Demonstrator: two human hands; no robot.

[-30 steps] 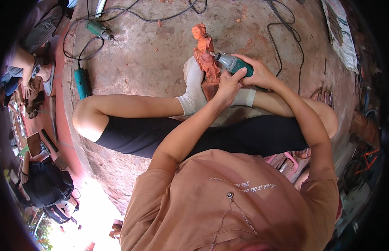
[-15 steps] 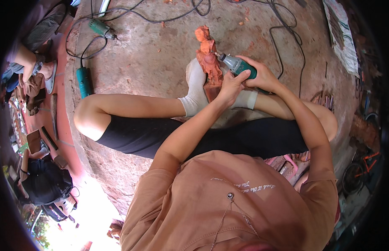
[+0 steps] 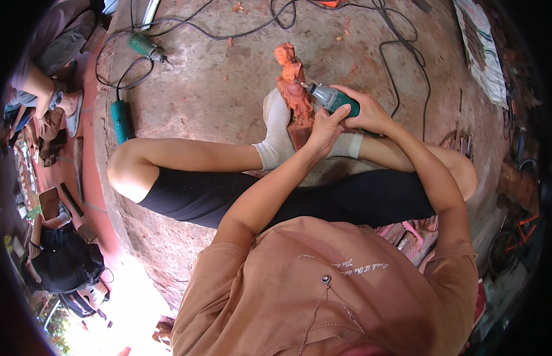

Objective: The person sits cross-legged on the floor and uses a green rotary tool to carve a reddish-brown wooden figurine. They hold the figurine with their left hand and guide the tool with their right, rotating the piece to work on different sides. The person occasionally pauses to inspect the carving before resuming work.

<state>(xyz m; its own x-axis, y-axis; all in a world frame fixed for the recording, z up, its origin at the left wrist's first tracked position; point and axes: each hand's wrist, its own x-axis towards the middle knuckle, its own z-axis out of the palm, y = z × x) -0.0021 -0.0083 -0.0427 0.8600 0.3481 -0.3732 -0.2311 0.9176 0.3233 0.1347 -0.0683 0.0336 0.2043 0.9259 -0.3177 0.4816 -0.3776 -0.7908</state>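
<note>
A carved reddish wooden figurine (image 3: 294,92) stands between my socked feet, leaning slightly left at its top. My right hand (image 3: 371,111) is wrapped round a green and grey rotary tool (image 3: 330,98). The tool's tip meets or nearly meets the figurine's right side at mid-height; exact contact is too small to tell. Close by, my left hand (image 3: 327,129) has its thumb laid on the tool's green body. The left fingers are mostly hidden behind the hand and tool. The figurine's squared base (image 3: 299,136) sits beside my left wrist.
A second green power tool (image 3: 146,47) and a green cylindrical tool (image 3: 120,121) lie at the left on the stone slab (image 3: 193,89). Black cords (image 3: 228,35) loop across the far side. A white sack (image 3: 483,59) lies far right. Other people (image 3: 65,255) sit at the left.
The rotary tool has tilted a little flatter, and its tip sits slightly lower along the figurine. The figurine's head has shifted slightly toward me. Both hands keep their hold.
</note>
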